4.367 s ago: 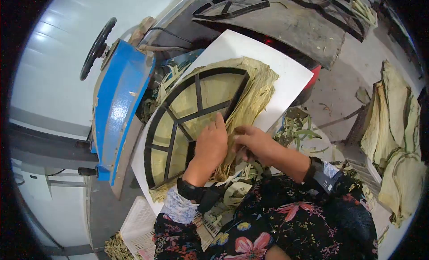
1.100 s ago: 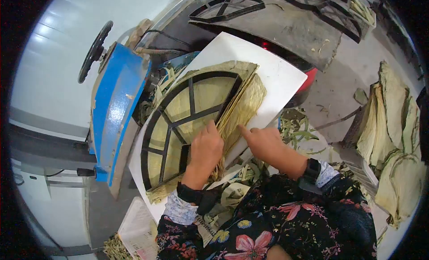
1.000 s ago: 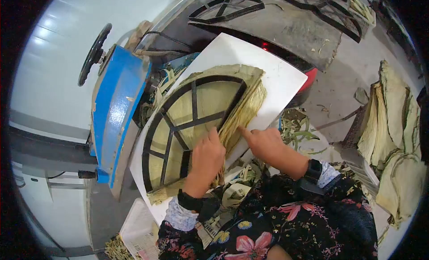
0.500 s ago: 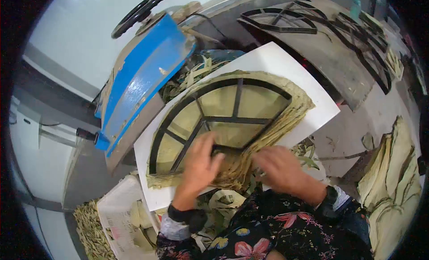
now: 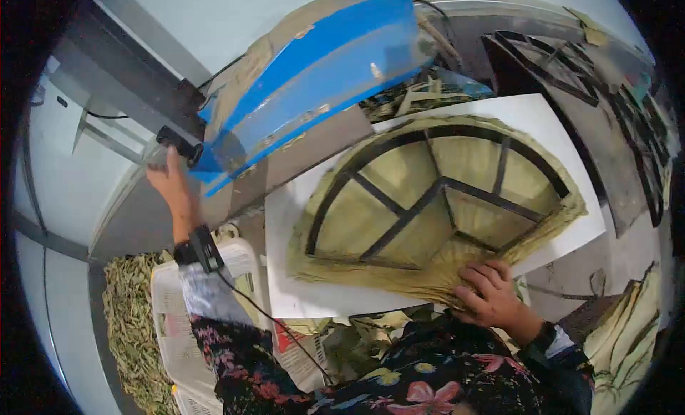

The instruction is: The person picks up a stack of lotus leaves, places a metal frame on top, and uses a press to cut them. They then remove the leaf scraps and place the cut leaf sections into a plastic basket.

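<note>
My left hand (image 5: pixel 170 187) is raised at the left, its fingertips at the black handle (image 5: pixel 180 145) on the end of the blue machine arm. The fingers look spread, and blur hides how far they reach round the handle. My right hand (image 5: pixel 486 295) has its curled fingers closed on the gathered lower edge of a stack of yellow-green leaves (image 5: pixel 371 276). On that stack lies a black fan-shaped metal frame (image 5: pixel 399 222) with inner bars. Leaf edges stick out around it. A white board (image 5: pixel 314 301) lies under the stack.
The blue machine arm (image 5: pixel 314 80) stands behind the board. White plastic baskets (image 5: pixel 168 294) and a heap of leaf scraps (image 5: pixel 132 329) are at the lower left. More black frames (image 5: pixel 549 58) rest at the upper right. Large pale leaves (image 5: pixel 628 329) stand at the right.
My left hand has left the frame and moved out left to the handle. My right hand has closed on the leaves' lower edge. The view has shifted left.
</note>
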A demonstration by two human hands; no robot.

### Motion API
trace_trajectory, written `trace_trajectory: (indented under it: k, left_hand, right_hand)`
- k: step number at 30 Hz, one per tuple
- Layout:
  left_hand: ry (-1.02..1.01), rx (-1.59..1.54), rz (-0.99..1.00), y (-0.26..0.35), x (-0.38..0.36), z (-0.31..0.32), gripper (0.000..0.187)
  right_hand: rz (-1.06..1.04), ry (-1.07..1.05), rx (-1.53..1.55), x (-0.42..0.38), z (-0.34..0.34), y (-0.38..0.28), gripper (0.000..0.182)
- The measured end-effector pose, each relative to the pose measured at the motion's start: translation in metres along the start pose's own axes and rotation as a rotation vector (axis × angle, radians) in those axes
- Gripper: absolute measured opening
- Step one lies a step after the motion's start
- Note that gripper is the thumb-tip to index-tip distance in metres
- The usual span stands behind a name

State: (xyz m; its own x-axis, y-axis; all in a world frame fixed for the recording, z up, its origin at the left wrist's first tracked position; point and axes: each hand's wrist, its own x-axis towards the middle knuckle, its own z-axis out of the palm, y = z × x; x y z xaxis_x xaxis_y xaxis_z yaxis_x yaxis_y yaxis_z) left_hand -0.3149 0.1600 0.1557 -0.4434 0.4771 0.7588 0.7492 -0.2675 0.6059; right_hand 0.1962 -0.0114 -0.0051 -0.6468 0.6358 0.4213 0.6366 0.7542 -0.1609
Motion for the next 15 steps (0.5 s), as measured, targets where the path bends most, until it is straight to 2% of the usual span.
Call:
trace_trajectory:
  k: [2, 3, 5, 8, 9, 11, 15]
  left_hand:
    - [-0.124, -0.311, -0.09, 0.007, 0.024, 0.011, 0.037]
    - [-0.119, -0.313, -0.089, 0.0, 0.035, 0.016, 0.037]
    - [-0.184, -0.099, -0.402, -0.027, 0.061, 0.02, 0.035]
    - [-0.154, -0.084, -0.304, -0.093, 0.082, 0.028, 0.031]
    - [-0.153, -0.084, -0.303, -0.086, 0.078, 0.03, 0.031]
    - [-0.03, -0.282, -0.435, -0.068, 0.066, 0.034, 0.027]
    - [-0.16, -0.192, -0.285, -0.061, 0.052, 0.018, 0.027]
  right_hand:
    - [-0.004, -0.011, 0.007, -0.001, 0.004, 0.001, 0.053]
    - [-0.003, -0.021, 0.006, -0.002, 0.004, 0.002, 0.05]
    - [-0.006, -0.006, -0.001, -0.003, 0.005, 0.001, 0.05]
    - [-0.007, 0.002, -0.017, -0.008, 0.008, 0.001, 0.049]
    - [-0.008, -0.007, -0.028, -0.011, 0.009, 0.001, 0.048]
    - [-0.006, 0.004, -0.045, -0.01, 0.012, 0.0, 0.049]
    - [0.005, -0.002, -0.002, -0.007, 0.012, 0.0, 0.05]
